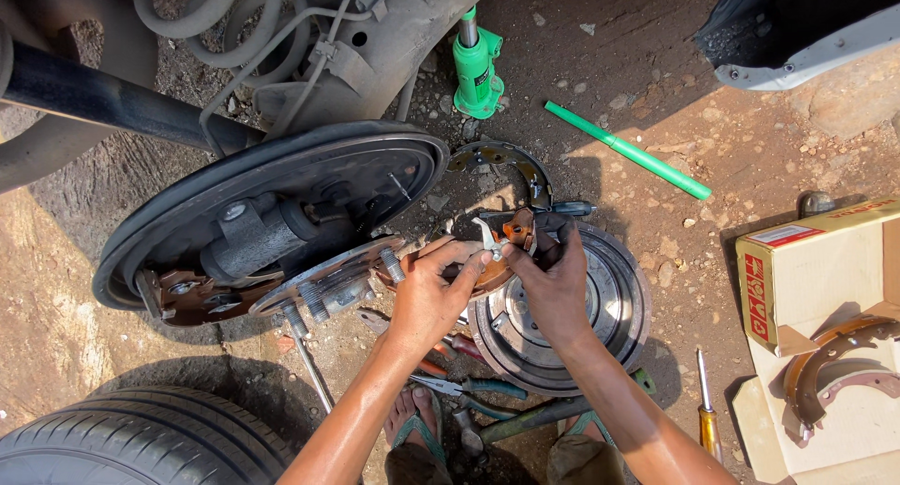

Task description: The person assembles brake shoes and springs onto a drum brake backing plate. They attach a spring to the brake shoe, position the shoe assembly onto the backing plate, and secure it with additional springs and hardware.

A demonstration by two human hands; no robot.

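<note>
**Brake shoe held in both hands above the drum**

A curved, rust-brown brake shoe (495, 260) with a small bright metal lever fitted to it is held between the two hands, just above the rim of the brake drum (614, 307) lying on the dirt ground. The left hand (433, 293) is closed around the shoe's left part, the fingers wrapped over its web; the right hand (555, 283) is closed on its right end, the fingertips pinching near the lever.

The shoe is judged to be rigid steel, moderately heavy for its size, and not fragile, though the friction lining could be spoiled by grease. Its dusty, possibly oily faces are likely to be slippery, so the flat web and the ends are judged the better places for a firm hold, not the curved lining.

To the left, close beside the left hand, the backing plate (281, 180) with the wheel hub and studs is seen. A second shoe (511, 162) lies on the ground beyond the hands. A green bottle jack (477, 68) and a green handle (628, 150) lie well apart, farther off. Pliers (469, 388) lie near the feet.
</note>
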